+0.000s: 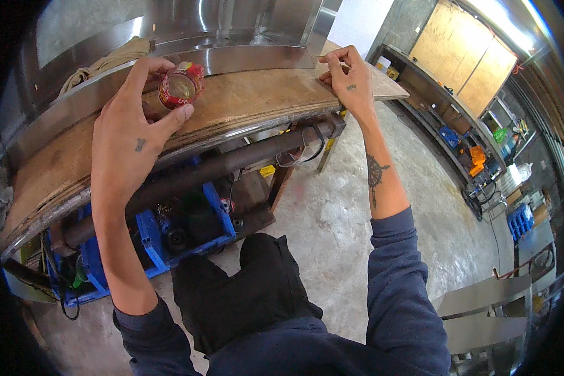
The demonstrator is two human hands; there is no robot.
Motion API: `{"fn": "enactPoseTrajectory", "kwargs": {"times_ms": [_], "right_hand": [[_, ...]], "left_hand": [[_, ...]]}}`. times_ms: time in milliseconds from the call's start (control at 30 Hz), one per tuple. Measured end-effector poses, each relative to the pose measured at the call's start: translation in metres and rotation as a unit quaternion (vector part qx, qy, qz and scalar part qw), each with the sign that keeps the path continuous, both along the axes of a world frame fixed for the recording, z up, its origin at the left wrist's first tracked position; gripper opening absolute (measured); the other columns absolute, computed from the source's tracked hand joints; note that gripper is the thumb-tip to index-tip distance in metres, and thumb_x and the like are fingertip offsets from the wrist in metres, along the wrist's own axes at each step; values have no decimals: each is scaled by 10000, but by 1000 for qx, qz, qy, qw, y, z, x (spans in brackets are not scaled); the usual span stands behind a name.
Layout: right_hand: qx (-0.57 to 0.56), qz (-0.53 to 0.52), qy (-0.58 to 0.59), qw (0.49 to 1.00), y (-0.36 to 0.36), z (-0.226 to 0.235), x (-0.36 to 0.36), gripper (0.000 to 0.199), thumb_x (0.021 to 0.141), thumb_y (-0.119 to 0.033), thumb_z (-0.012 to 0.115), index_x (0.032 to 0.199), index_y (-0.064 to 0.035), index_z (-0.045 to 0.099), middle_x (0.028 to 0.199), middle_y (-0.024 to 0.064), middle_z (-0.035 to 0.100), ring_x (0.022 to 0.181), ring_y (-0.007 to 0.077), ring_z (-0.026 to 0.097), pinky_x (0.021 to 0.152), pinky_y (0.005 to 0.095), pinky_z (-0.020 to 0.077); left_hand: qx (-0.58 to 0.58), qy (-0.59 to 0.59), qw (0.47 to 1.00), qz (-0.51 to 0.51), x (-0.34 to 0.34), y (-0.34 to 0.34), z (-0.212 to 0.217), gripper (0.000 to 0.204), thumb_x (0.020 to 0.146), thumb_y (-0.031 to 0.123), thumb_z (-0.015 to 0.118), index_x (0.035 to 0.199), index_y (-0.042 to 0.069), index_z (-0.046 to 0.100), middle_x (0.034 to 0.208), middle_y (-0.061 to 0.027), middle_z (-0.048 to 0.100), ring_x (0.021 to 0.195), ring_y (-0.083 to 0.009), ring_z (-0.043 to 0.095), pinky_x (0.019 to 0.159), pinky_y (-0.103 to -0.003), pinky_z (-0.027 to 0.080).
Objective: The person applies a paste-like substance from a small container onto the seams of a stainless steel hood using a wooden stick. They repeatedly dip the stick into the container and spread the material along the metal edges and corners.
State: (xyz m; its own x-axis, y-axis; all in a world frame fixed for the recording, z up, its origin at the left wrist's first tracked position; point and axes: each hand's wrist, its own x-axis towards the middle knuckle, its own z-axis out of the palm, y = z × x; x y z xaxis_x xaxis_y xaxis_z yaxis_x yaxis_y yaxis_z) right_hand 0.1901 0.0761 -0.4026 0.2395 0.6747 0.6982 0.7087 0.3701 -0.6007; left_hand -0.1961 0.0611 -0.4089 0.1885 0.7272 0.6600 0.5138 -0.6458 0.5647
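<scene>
My left hand (128, 135) grips a small round roll (181, 89) with a red and yellow printed rim and a pale, hollow-looking middle; it resembles a roll of tape. The thumb and fingers hold it from its left side and below, above the wooden bench top (257, 94). Over the bench's right end, my right hand (351, 78) is raised with thumb and fingertips pinched together. Whatever may be between those fingertips is too small to make out. Behind both hands stands shiny sheet metal (244, 59), with a low strip along the bench.
A tan cloth (109, 59) lies over the metal at the back left. Blue bins (188, 229) with dark parts sit below the bench, near my legs. Shelving (438, 116) with assorted things runs along the right, and grey metal panels (482, 313) stand at lower right.
</scene>
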Motion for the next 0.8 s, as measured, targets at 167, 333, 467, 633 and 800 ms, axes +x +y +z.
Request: {"fn": "enactPoseTrajectory", "kwargs": {"times_ms": [167, 333, 467, 633, 800], "right_hand": [[-12, -4, -8, 1000, 3, 1, 2, 263, 1151, -246, 634, 1147, 16, 607, 1145, 141, 797, 835, 174, 777, 751, 312, 624], [-20, -13, -22, 999, 2, 0, 5, 265, 1150, -248, 637, 1147, 16, 613, 1151, 133, 802, 849, 170, 771, 772, 315, 625], [-16, -23, -21, 999, 3, 1, 4, 242, 1143, -237, 634, 1145, 6, 636, 1118, 122, 814, 837, 177, 784, 753, 327, 615], [4, -23, -21, 1000, 4, -1, 4, 209, 1128, -217, 634, 1131, -13, 679, 1047, 103, 833, 821, 199, 814, 729, 360, 601], [-28, -26, -26, 999, 0, 3, 0, 261, 1149, -245, 637, 1173, 14, 624, 1152, 127, 811, 833, 159, 771, 765, 307, 624]], "left_hand": [[32, -8, 999, -4, 0, -1, -2, 486, 917, 203, 860, 1350, 134, 651, 1271, -126, 803, 1156, -337, 774, 995, -432, 577], [-50, -19, 998, -18, 2, -6, 4, 484, 921, 203, 857, 1353, 126, 654, 1274, -128, 801, 1161, -341, 769, 995, -425, 572], [35, -11, 999, -17, 0, 5, -6, 487, 923, 202, 857, 1359, 128, 652, 1277, -131, 799, 1158, -347, 765, 987, -422, 570], [47, -7, 999, -13, 0, 8, -8, 490, 924, 199, 857, 1361, 127, 648, 1271, -124, 800, 1062, -322, 781, 947, -419, 576], [21, -20, 999, -16, 1, 1, -4, 495, 924, 197, 860, 1365, 125, 646, 1262, -112, 802, 872, -260, 768, 883, -405, 585]]}}
